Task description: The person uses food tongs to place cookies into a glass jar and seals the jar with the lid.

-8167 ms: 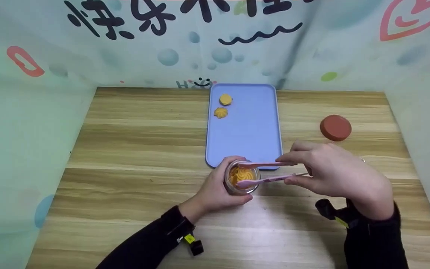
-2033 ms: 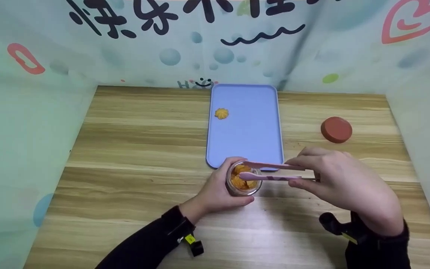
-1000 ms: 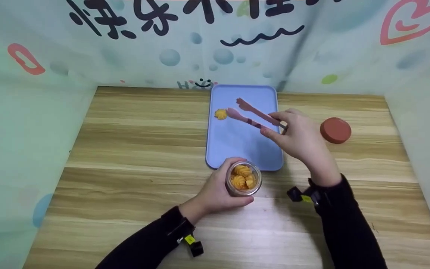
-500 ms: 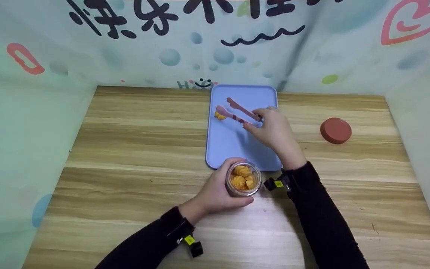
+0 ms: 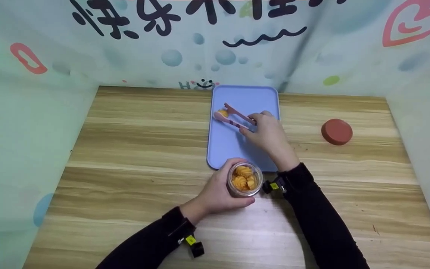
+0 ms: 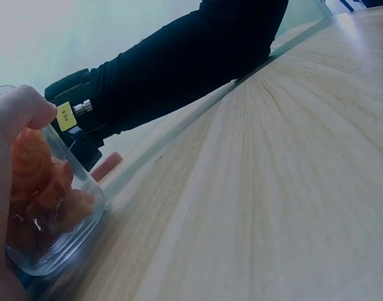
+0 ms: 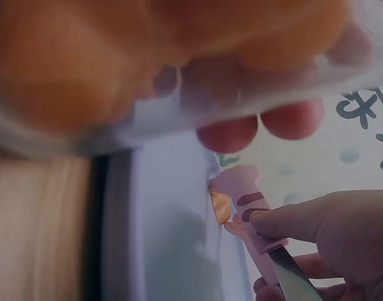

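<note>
My left hand point(image 5: 217, 192) grips a clear jar point(image 5: 261, 180) at the tray's near edge. Several ridged orange cookies point(image 5: 242, 182) lie inside it; its glass wall point(image 6: 85, 229) shows in the left wrist view. Over the tray, my right hand point(image 5: 269, 135) holds pink tongs point(image 5: 232, 122) between thumb and fingers. The tips of the tongs stand on either side of a single cookie point(image 5: 223, 113) on the tray's left part. In the right wrist view that cookie point(image 7: 221, 205) sits at the tips; whether both touch it I cannot tell.
The blue tray point(image 5: 220, 149) lies on a wooden table point(image 5: 136, 149) near the back wall. A red-brown round lid point(image 5: 336, 131) rests to its right. Printed fabric walls point(image 5: 144, 63) enclose the back and sides. Small crumbs dot the table at right.
My right hand has carried the tongs from above the jar to the tray, and their tips have come down around the cookie. Earlier, two cookies lay there. My left hand stays put.
</note>
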A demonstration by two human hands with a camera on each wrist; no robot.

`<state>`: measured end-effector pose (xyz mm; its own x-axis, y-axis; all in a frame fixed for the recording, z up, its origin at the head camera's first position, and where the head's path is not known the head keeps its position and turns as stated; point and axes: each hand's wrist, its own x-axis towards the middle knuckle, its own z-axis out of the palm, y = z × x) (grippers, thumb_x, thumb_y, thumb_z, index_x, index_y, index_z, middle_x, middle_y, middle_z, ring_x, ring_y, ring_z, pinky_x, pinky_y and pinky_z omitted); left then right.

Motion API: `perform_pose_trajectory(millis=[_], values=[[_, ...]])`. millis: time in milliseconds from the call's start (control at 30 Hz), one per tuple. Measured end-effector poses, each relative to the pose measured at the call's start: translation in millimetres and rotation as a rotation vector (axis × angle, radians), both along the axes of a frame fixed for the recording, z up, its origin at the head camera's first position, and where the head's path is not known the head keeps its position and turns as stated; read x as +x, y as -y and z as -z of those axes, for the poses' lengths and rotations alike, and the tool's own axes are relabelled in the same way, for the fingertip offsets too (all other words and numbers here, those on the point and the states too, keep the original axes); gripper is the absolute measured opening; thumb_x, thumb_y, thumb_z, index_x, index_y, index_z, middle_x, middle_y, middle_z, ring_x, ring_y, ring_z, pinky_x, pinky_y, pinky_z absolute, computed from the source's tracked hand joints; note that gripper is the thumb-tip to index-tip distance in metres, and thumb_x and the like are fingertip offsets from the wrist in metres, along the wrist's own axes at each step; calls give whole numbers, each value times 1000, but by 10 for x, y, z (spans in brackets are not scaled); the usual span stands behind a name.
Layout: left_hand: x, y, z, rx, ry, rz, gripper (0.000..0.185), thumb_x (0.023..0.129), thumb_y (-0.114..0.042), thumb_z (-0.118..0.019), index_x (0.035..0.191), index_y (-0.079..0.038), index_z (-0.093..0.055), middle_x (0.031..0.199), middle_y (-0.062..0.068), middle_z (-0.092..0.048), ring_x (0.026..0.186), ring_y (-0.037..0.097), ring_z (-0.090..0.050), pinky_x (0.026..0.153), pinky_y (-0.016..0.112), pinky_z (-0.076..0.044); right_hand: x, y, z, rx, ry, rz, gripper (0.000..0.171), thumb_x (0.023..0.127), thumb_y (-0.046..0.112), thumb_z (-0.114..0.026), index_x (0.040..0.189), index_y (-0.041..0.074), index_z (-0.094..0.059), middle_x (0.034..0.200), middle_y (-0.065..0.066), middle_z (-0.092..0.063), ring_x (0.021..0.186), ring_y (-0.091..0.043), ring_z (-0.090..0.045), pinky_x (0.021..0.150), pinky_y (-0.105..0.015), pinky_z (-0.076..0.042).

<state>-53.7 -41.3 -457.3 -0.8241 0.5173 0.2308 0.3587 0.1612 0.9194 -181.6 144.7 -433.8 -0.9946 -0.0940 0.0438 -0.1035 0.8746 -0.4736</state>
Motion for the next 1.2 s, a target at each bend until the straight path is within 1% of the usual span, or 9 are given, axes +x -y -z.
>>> perform_pose_trajectory(millis=[167,267,400,467,633,733,833,967,1200], values=[[3,2,-5,5,7,5,87,63,-26,-88,135,-13,-40,128,-7,-55,117,7,-54,107,30,-43,-4,-15,10,12,7,-6,54,80,45,-70,119,9,-64,100,-9,-60,83,-23,-54,71,-37,-48],[2,-1,-8,9,14,8,87,63,-26,-88,135,-15,-40,128,-7,-54,117,7,-54,107,30,-43,-17,-39,6,-1,14,-21,54,80,44,-71,120,8,-63,101,-10,-60,85,-23,-54,72,-37,-48],[1,-3,-9,14,25,7,87,63,-25,-88,135,-15,-40,128,-7,-55,117,6,-54,107,30,-43,-37,-82,-16,-13,-5,-41,58,79,44,-72,121,6,-61,102,-12,-61,89,-24,-54,76,-39,-49],[0,-5,-12,13,18,5,87,63,-26,-88,135,-15,-40,127,-7,-55,116,6,-54,107,30,-43,-47,-101,-24,-13,-20,-51,58,79,44,-72,121,6,-61,101,-13,-62,90,-25,-54,78,-40,-49],[1,-8,-14,5,2,0,87,63,-26,-88,135,-14,-40,127,-8,-55,116,6,-54,107,30,-43,-51,-119,-19,-7,-4,-72,53,81,41,-71,122,10,-61,98,-11,-63,88,-25,-53,75,-40,-47],[4,-7,-18,5,9,2,87,64,-26,-88,135,-15,-40,127,-7,-55,116,6,-54,107,30,-43,-44,-116,-14,-5,17,-66,51,82,40,-70,123,11,-60,97,-10,-62,86,-24,-52,73,-38,-46],[4,-6,-22,4,15,5,87,64,-26,-88,135,-15,-40,127,-7,-55,116,7,-54,107,31,-43,-37,-110,-18,-4,28,-64,49,83,38,-69,122,9,-60,98,-11,-61,86,-25,-52,73,-39,-46],[4,-7,-19,0,13,2,87,63,-27,-88,135,-15,-40,127,-6,-55,116,7,-55,107,31,-43,-38,-116,-38,0,18,-66,46,84,35,-68,120,6,-61,98,-12,-61,85,-26,-52,72,-40,-45],[1,2,-5,-3,11,-2,87,63,-27,-88,134,-16,-40,126,-8,-55,116,6,-54,107,30,-43,-27,-127,-73,-12,10,-59,41,84,33,-69,114,5,-65,96,-11,-60,82,-24,-51,70,-37,-44]])
